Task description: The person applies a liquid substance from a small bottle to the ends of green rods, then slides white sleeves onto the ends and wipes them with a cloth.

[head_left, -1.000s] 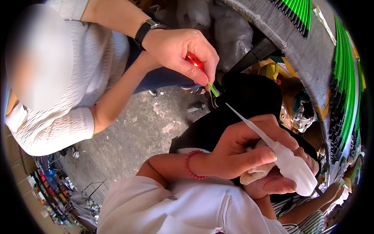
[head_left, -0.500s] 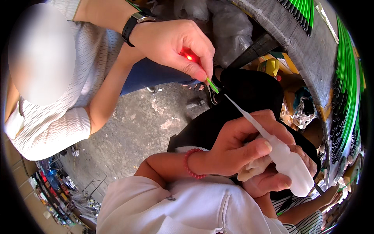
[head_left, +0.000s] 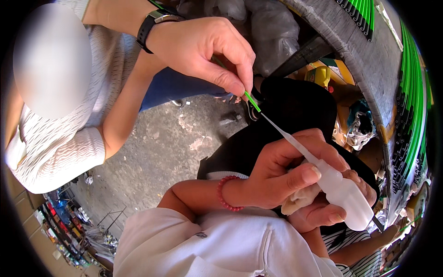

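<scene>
My left hand (head_left: 286, 173), with a red bead bracelet at its wrist, is closed around the neck of a white squeeze bottle (head_left: 348, 201) and a wad of beige cloth (head_left: 301, 197). Lower down, my right hand (head_left: 320, 217) grips the bottle's body, thumb on the near side and fingers behind. The bottle tilts up to the left, its long thin nozzle (head_left: 288, 137) ending at the tip of a thin green tube (head_left: 252, 101). A co-worker's hand (head_left: 207, 60), wearing a black watch, pinches that tube. Most of the tube is hidden by the hand.
At the right, a grey-topped table (head_left: 344, 51) with a curved edge carries bundles of green tubes (head_left: 410, 92) with black ends. A yellow bottle (head_left: 318, 76) and plastic bags (head_left: 274, 39) sit beneath and beside it. Another person's arm (head_left: 364, 247) shows at lower right.
The green tube's end and the nozzle tip, apart before, now appear to meet. The red glow in the co-worker's hand is gone. My hands have hardly moved.
</scene>
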The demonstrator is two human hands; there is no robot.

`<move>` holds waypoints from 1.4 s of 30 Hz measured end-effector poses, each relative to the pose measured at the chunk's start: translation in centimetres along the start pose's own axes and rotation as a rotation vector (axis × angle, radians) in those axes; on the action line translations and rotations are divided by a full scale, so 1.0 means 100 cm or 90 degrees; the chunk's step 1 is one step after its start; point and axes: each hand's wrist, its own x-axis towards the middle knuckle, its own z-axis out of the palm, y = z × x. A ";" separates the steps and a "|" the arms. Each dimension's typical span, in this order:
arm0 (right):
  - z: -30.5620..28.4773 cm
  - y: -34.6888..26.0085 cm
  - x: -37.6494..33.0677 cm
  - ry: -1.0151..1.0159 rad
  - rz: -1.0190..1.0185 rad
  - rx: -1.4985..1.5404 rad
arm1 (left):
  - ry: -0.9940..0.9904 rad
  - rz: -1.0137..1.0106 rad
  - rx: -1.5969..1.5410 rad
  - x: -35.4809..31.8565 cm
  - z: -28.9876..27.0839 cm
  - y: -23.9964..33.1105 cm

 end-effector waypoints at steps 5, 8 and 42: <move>-0.001 0.000 0.001 0.000 0.010 0.016 | -0.002 0.006 0.015 0.001 -0.002 -0.001; 0.001 0.000 0.000 0.008 0.011 0.017 | 0.002 -0.003 0.000 0.000 -0.001 0.000; -0.011 -0.005 0.002 -0.104 0.182 0.200 | 0.004 -0.001 0.001 0.004 0.001 0.004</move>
